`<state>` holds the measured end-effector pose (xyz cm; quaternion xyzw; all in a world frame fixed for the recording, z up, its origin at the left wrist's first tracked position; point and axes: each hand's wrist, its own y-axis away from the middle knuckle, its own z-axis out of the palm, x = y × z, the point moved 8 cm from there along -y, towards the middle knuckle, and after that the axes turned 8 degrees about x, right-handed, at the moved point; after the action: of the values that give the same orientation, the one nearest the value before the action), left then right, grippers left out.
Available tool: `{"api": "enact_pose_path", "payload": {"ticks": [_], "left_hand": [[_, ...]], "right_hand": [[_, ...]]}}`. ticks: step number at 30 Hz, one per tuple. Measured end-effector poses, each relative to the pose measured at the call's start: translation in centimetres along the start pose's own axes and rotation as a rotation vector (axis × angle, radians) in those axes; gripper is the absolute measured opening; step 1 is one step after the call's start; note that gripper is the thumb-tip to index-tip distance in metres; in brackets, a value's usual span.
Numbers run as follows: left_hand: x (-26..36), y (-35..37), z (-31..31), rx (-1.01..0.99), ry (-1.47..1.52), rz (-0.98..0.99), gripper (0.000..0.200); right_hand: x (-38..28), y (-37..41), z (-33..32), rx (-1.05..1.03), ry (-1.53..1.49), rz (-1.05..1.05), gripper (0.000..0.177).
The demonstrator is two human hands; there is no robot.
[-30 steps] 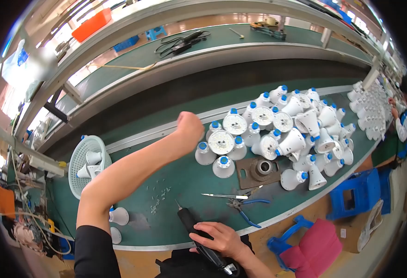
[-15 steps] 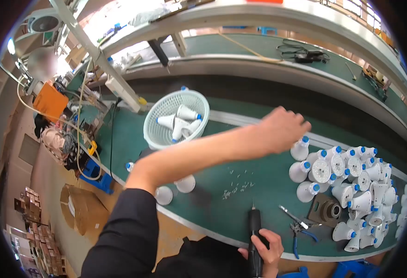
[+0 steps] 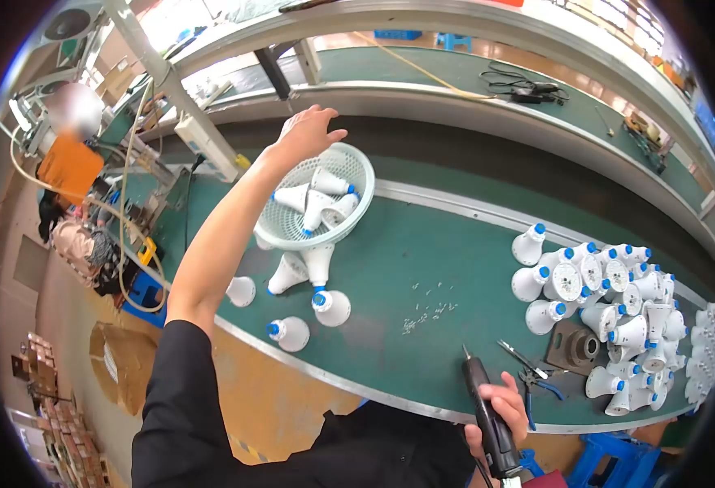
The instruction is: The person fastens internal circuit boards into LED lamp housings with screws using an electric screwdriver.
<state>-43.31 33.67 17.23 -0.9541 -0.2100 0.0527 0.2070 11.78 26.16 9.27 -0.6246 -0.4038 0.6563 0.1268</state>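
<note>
My left hand [image 3: 310, 132] is over the far rim of a pale green basket [image 3: 363, 213], fingers apart and holding nothing. Several white bulb housings [image 3: 292, 197] with blue tips lie inside the basket. More housings [image 3: 330, 309] stand or lie on the green bench just in front of it. Near the bench's front edge, my right hand [image 3: 504, 411] is wrapped round a black electric screwdriver [image 3: 487, 415], its tip pointing up and away. Small screws [image 3: 426, 317] are scattered on the bench between the basket and a large group of housings [image 3: 630, 329] on the right.
Pliers [image 3: 530, 390], tweezers [image 3: 522, 359] and a metal fixture [image 3: 573, 348] lie to the right of the screwdriver. A raised shelf [image 3: 455, 37] runs along the back. Another person [image 3: 68, 167] is at the far left. Blue stools [image 3: 614, 464] stand below the bench.
My left hand has swung from the right-hand group of housings to above the basket. My right hand and the screwdriver have shifted slightly right. The view has moved a little.
</note>
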Motion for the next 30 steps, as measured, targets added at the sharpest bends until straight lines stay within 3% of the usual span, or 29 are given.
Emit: {"api": "enact_pose_path", "payload": {"ticks": [4, 5, 8, 11, 13, 17, 18, 20, 21, 22, 25, 27, 30], "left_hand": [[-4.4, -5.1, 8.0, -0.267, -0.206, -0.120, 0.062], [-5.5, -6.0, 9.9, -0.254, -0.228, -0.083, 0.066], [-5.2, -6.0, 11.1, -0.525, -0.257, -0.156, 0.055], [-5.2, -5.8, 12.2, -0.612, -0.207, -0.162, 0.037], [-6.6, -6.3, 13.4, -0.668, -0.219, -0.218, 0.046], [-7.2, -7.2, 12.1, -0.530, 0.007, -0.229, 0.043], [-6.7, -7.9, 10.9, -0.497, -0.016, -0.136, 0.043], [-3.8, -7.4, 5.1, -0.235, -0.009, 0.002, 0.040], [-2.6, -6.0, 2.3, -0.095, 0.191, 0.032, 0.041], [0.2, -3.6, -0.8, -0.115, 0.305, 0.008, 0.043], [10.0, 6.7, -9.5, -0.019, 0.456, 0.271, 0.040], [13.9, 14.9, -10.4, -0.227, 0.594, 0.110, 0.041], [19.4, 25.0, -9.0, -0.155, 0.834, 0.193, 0.054]], "right_hand": [[-0.9, 0.1, -1.1, 0.116, -0.191, 0.158, 0.051], [-0.8, 0.4, -1.6, 0.134, -0.217, 0.178, 0.051], [-0.8, 0.3, -1.7, 0.254, -0.248, 0.241, 0.052], [-0.2, 0.1, -1.6, 0.316, -0.277, 0.292, 0.053], [-0.1, 0.1, -1.4, 0.334, -0.285, 0.301, 0.051], [0.2, -0.7, -1.2, 0.392, -0.233, 0.267, 0.039], [0.5, -0.8, -1.3, 0.411, -0.249, 0.276, 0.037], [0.9, -1.3, -1.4, 0.427, -0.287, 0.282, 0.033], [1.0, -1.5, -1.4, 0.436, -0.319, 0.289, 0.029], [1.2, -1.3, -1.6, 0.447, -0.330, 0.305, 0.028], [2.0, -1.5, -2.1, 0.487, -0.388, 0.332, 0.021], [2.9, -1.6, -2.3, 0.552, -0.447, 0.369, 0.017], [4.9, -1.8, -1.9, 0.683, -0.646, 0.427, 0.011]]}}
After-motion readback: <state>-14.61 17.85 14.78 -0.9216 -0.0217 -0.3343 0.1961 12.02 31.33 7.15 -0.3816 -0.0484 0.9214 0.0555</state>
